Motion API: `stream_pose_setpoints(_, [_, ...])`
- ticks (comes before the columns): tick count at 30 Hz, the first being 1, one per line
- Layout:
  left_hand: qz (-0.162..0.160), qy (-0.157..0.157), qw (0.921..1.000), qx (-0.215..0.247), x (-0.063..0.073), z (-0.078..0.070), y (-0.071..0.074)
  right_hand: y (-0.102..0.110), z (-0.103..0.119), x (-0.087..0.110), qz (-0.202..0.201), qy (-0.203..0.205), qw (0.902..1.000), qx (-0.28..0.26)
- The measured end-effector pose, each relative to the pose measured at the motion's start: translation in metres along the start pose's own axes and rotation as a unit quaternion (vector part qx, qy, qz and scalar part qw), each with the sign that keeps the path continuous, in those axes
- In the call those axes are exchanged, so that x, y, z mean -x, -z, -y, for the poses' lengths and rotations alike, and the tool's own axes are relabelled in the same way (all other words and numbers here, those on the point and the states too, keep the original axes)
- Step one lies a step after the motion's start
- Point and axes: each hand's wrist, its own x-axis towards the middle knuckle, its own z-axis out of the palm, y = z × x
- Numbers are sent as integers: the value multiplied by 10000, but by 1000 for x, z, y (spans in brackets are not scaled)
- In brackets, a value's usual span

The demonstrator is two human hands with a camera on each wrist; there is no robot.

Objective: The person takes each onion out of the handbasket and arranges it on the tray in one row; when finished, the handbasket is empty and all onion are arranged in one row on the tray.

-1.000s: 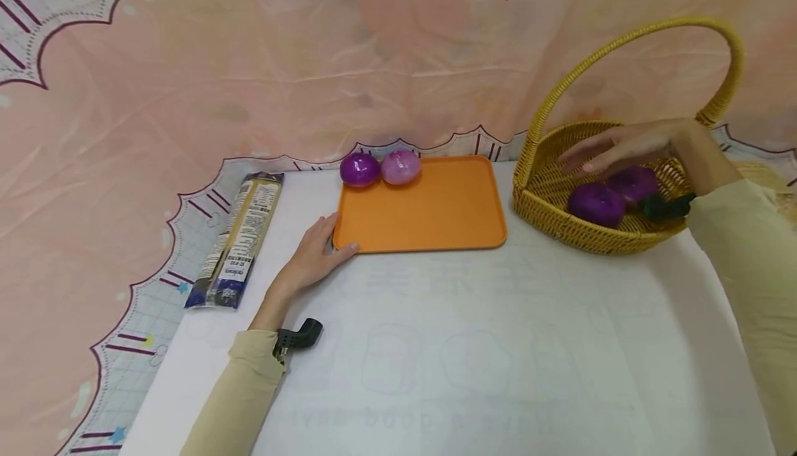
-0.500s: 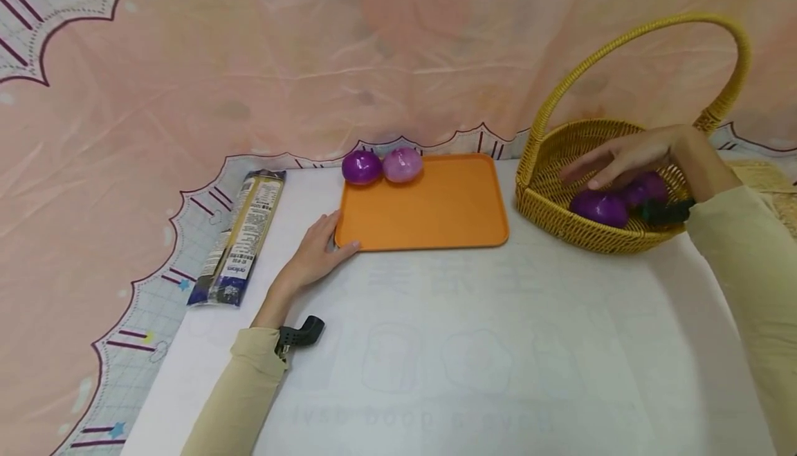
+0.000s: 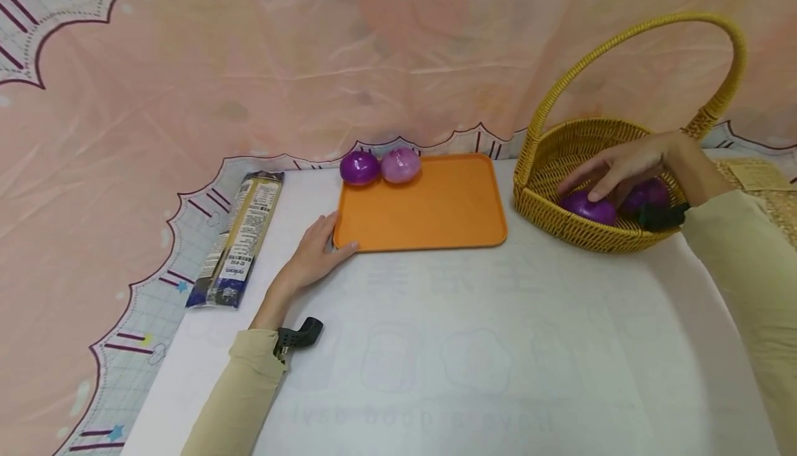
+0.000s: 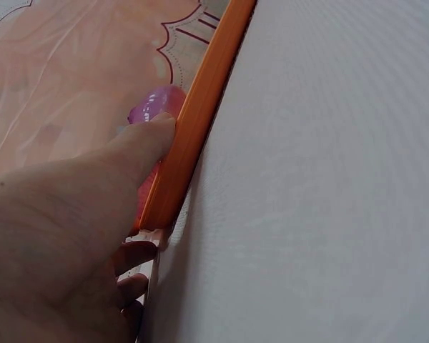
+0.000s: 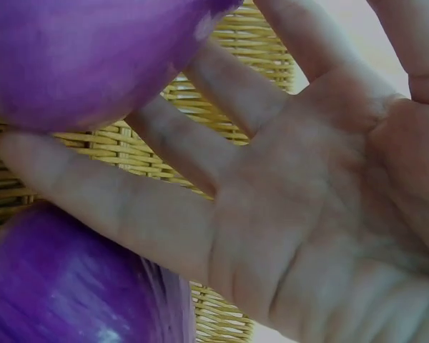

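Note:
At the near left corner of the orange tray [image 3: 429,214] my left hand [image 3: 313,255] rests with its thumb over the rim and its fingers along the outer side, as the left wrist view [image 4: 79,193] also shows. My right hand [image 3: 638,162] reaches into the yellow wicker basket [image 3: 560,226]. Its thumb lies on a purple onion [image 3: 585,210] and its fingers reach round the far side. A second purple onion [image 3: 649,194] sits beside it, partly behind the hand. Both onions show large in the right wrist view, with the palm [image 5: 307,193] facing the camera.
A dark purple onion [image 3: 360,168] and a paler one [image 3: 400,165] lie at the tray's far left corner. A long printed packet [image 3: 239,234] lies left of it on the white tabletop [image 3: 448,345]. The basket's tall handle [image 3: 629,34] arches over the right hand; something woven [image 3: 766,179] lies behind the right wrist.
My right hand has lowered into the basket, from above the onions to round the left one. That onion has shifted slightly left. My left hand stays at the tray corner.

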Motion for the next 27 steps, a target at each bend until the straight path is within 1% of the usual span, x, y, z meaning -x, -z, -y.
stream_pose_setpoints(4, [-13, 16, 10000, 3, 0, 0, 0, 1, 1, -2, 20, -58, 9999, 122])
stream_pose_setpoints(8, [-10, 29, 10000, -1, 0, 0, 0, 0, 2, -5, -33, -28, 9996, 280])
stream_pose_setpoints(13, [-1, -4, 10000, 2, 1, 0, 0, -4, 4, -11, -292, -66, 9976, 620])
stream_pose_setpoints(16, [-8, 1, 10000, 6, 2, 0, 0, -4, 4, -12, -487, -123, 9942, 955])
stream_pose_setpoints(19, [-20, 7, 10000, 11, 2, -1, 1, -3, 4, -14, -594, -144, 9920, 1106])
stream_pose_setpoints(21, [-20, 5, 10000, 10, 2, -1, 1, -3, 5, -16, -617, -162, 9926, 1036])
stream_pose_setpoints(26, [-7, 30, 10000, 36, 2, -2, 0, -2, 5, -21, -630, -218, 9962, 563])
stream_pose_setpoints(27, [-13, 38, 10000, 45, 2, -2, 0, -2, 5, -22, -647, -219, 9961, 562])
